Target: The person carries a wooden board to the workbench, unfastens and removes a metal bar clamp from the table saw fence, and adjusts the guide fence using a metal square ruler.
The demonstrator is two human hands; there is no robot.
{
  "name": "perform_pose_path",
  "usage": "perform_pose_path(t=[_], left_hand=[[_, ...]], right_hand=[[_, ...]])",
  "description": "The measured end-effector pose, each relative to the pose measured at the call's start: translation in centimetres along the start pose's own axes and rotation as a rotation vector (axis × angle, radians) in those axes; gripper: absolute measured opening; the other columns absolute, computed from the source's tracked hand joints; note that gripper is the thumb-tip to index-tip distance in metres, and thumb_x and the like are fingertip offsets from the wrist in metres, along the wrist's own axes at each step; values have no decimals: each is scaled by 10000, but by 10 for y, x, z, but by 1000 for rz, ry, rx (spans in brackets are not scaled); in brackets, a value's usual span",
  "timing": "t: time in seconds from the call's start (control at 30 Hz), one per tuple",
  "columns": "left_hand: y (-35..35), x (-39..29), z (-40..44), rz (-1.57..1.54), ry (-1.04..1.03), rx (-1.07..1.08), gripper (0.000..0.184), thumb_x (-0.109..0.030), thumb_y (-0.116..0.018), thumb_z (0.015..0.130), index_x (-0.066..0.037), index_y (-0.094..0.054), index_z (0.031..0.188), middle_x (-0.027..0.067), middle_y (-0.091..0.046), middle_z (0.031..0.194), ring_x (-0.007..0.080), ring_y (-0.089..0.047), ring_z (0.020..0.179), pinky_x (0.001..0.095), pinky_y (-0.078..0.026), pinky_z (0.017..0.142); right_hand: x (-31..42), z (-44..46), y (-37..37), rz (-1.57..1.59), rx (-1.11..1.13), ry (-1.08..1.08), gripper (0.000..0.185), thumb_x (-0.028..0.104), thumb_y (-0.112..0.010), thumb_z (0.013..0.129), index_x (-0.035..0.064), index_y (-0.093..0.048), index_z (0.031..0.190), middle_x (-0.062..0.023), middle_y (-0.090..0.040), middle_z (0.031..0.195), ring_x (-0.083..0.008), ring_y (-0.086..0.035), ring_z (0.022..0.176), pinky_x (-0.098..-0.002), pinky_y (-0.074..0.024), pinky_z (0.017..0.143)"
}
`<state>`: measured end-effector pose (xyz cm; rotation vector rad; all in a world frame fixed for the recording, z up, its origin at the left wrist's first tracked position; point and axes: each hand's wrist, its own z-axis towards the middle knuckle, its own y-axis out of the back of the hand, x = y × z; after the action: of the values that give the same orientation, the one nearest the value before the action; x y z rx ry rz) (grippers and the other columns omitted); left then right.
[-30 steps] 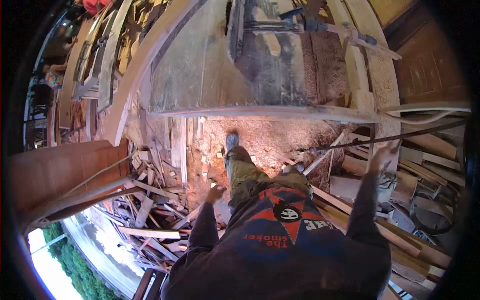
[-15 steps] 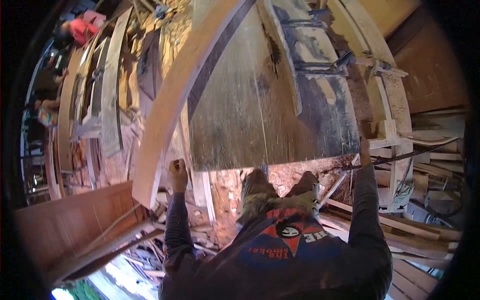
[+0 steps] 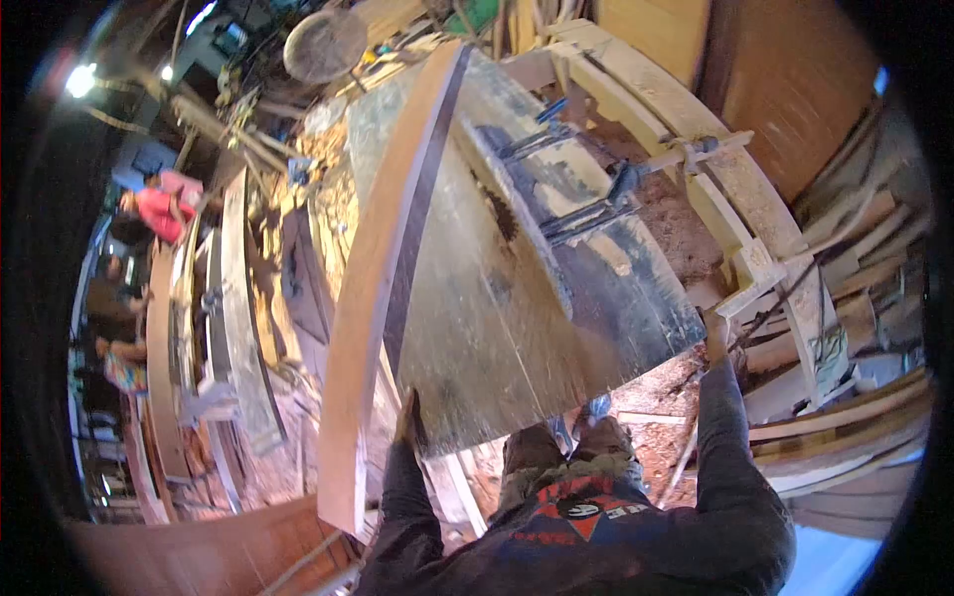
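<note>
A wide, worn wooden tabletop (image 3: 477, 328) with dust and dark stains spreads out in front of me. Against its left edge, close to the near corner, lies my left hand (image 3: 405, 421) with its fingers stretched out. My right hand (image 3: 715, 340) is at the near right corner, apparently gripping the edge, though its fingers are partly hidden. A long, curved brown plank (image 3: 373, 268) rests along the tabletop's left side, its near end sticking out past the edge. On the right part of the top sits a dark fence strip (image 3: 522, 228) with metal bars beside it.
A pale curved wooden frame (image 3: 686, 129) with a clamp (image 3: 686, 157) stands to the right. Stacked boards (image 3: 845, 427) lie at lower right. More planks (image 3: 238, 298) stand on the left, where a person in red (image 3: 167, 209) sits. Wood scraps litter the floor.
My left hand has gone from a closed fist beside the plank to the tabletop's left edge. My right hand stays at the right corner. The view has tilted and shows more of the far area.
</note>
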<state>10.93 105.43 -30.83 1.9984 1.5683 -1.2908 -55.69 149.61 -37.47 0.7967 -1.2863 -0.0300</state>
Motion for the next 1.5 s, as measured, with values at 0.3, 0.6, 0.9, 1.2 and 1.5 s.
perform_pose_path(t=[0.3,0.6,0.9,1.2,1.5], left_hand=[[-54,-31,-40,88,-11,61,766,-560,-494,1019,-70,-328,1584,78,-369,1618,259,-394,1441,406,-265,1209],[15,-1,3,158,138,130,910,-661,-427,1005,-72,-135,1634,84,-205,1688,255,-257,1519,407,-161,1239],[-33,-30,-20,379,155,143,977,-813,-321,943,-118,-215,1622,88,-241,1664,326,-263,1490,455,-214,1220],[-24,-38,-18,288,312,147,972,-836,-369,904,-185,-250,1615,102,-249,1660,378,-267,1476,550,-222,1200],[-30,-47,-34,379,332,204,1007,-886,-290,878,-190,-242,1603,127,-232,1646,395,-230,1489,624,-236,1186]], right_hand=[[-24,15,-20,-138,11,-172,400,467,-583,916,120,-723,1059,-147,-641,836,-251,-643,713,-436,-494,635],[88,-44,-1,514,-156,-873,1151,815,-759,602,72,-469,1432,-249,-518,1300,-406,-589,1031,-547,-535,807],[92,-1,9,519,15,-888,720,546,-784,797,62,-643,1310,-206,-624,1308,-513,-682,980,-688,-602,664],[130,0,5,437,-187,-1005,562,470,-732,873,26,-692,1215,-174,-652,1269,-429,-719,859,-608,-635,638],[-2,-52,-2,574,-479,-456,504,480,-592,1003,156,-609,1388,-200,-618,1342,-385,-633,1133,-494,-594,772]])
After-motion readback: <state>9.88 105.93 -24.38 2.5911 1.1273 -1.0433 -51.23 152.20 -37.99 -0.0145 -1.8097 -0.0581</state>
